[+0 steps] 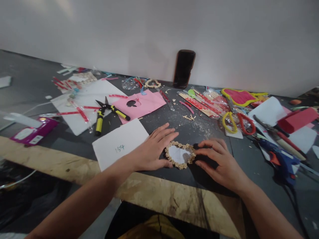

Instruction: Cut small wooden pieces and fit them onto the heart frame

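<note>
A small ring of beige, bead-like pieces lies near the table's front edge, with a pale surface showing inside it. My left hand rests at its left side, fingers stretched out and the thumb beside the rim. At the ring's right side is my right hand, its fingers apart and slightly bent, the fingertips at or very near the rim. Left of the ring, partly under my left forearm, a white sheet carries green handwriting.
Black-and-yellow pliers and pink paper lie left of centre. A phone leans on the wall. Rightward are bundled sticks, scissors, a blue glue gun and a red roll.
</note>
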{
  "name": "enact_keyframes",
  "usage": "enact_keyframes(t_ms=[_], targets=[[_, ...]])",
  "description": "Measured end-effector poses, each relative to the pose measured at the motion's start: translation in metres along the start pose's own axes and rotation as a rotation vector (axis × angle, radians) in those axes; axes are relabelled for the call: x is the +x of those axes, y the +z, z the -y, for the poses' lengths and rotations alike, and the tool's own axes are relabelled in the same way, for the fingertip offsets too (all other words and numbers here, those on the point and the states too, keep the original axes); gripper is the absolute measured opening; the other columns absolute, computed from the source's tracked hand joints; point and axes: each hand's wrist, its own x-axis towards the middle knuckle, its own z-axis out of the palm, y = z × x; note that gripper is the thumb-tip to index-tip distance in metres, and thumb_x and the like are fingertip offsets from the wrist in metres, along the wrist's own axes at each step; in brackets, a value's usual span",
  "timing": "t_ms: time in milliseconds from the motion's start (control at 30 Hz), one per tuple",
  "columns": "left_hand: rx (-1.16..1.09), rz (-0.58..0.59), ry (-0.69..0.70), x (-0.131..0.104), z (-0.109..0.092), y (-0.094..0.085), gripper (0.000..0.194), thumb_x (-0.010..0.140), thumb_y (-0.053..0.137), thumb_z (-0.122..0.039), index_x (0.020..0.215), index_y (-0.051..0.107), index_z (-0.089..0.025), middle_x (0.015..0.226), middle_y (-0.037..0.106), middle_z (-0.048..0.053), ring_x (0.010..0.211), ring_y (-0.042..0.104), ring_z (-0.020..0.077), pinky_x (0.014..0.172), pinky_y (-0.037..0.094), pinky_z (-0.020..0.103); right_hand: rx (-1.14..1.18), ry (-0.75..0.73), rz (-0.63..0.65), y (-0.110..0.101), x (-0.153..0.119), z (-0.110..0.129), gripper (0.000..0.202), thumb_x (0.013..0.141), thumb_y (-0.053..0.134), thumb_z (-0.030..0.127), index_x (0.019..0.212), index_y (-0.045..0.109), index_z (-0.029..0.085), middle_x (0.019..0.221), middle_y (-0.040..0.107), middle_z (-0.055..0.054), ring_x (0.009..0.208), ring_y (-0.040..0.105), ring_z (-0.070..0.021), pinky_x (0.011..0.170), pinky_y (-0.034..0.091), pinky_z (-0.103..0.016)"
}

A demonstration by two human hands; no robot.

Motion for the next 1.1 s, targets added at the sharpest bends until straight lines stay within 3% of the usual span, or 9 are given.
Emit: enact_keyframes(t_ms=[200,333,433,633,867,1100], targets=[[-0.026,0.004,-0.020,0.000,-0.001,-0.002,0.091,0.072,0.068,-0.055,0.143,0.026,-0.017,0.147,0.032,0.015,0.142,0.012,0.0321,0.113,0.024,0.050,0.001,-0.002,0.002,0.002,0.001,0.006,0.018,0.084,0.058,0.025,0.101,0.062,0.025,0.108,0.058,-0.008,0.104,0.048,-0.0221,0.088,0.044,-0.041],[-0.041,0.010,-0.024,-0.001,0.003,-0.008,0.071,0.079,0.061,-0.052,0.136,0.037,-0.017,0.141,0.043,0.015,0.142,0.014,0.0296,0.112,0.027,0.050,-0.029,0.140,-0.064,0.001,-0.001,-0.003,0.019,0.089,0.048,0.021,0.103,0.060,0.022,0.100,0.062,-0.008,0.098,0.052,-0.0204,0.083,0.046,-0.038],[-0.031,0.011,-0.043,-0.003,0.006,-0.014,0.055,0.082,0.061,-0.046,0.127,0.048,-0.017,0.137,0.047,0.014,0.141,0.016,0.0284,0.111,0.028,0.049,-0.041,0.182,-0.032,0.002,-0.003,-0.011,0.021,0.089,0.047,0.023,0.104,0.061,0.022,0.097,0.065,-0.007,0.095,0.054,-0.0203,0.081,0.048,-0.037],[0.029,0.039,-0.115,-0.006,0.009,-0.023,0.049,0.071,0.072,-0.046,0.110,0.060,-0.019,0.138,0.045,0.013,0.141,0.015,0.0331,0.110,0.028,0.054,-0.051,0.150,-0.019,0.004,-0.005,-0.012,0.020,0.089,0.051,0.027,0.099,0.067,0.021,0.096,0.065,-0.007,0.091,0.054,-0.0193,0.079,0.048,-0.035],[0.066,0.071,-0.102,-0.005,0.007,-0.024,0.013,0.083,0.062,-0.025,0.094,0.063,-0.018,0.136,0.046,0.013,0.141,0.016,0.0311,0.109,0.029,0.054,-0.064,0.141,0.007,0.007,-0.005,-0.015,0.019,0.088,0.052,0.028,0.095,0.069,0.022,0.095,0.066,-0.006,0.090,0.056,-0.0186,0.080,0.047,-0.034],[0.090,0.048,-0.058,-0.004,0.008,-0.018,0.015,0.089,0.050,-0.016,0.091,0.065,-0.017,0.131,0.048,0.013,0.140,0.019,0.0292,0.110,0.029,0.054,-0.063,0.133,0.015,0.007,-0.006,-0.015,0.020,0.088,0.051,0.028,0.095,0.069,0.021,0.094,0.066,-0.007,0.089,0.057,-0.0180,0.080,0.047,-0.034]])
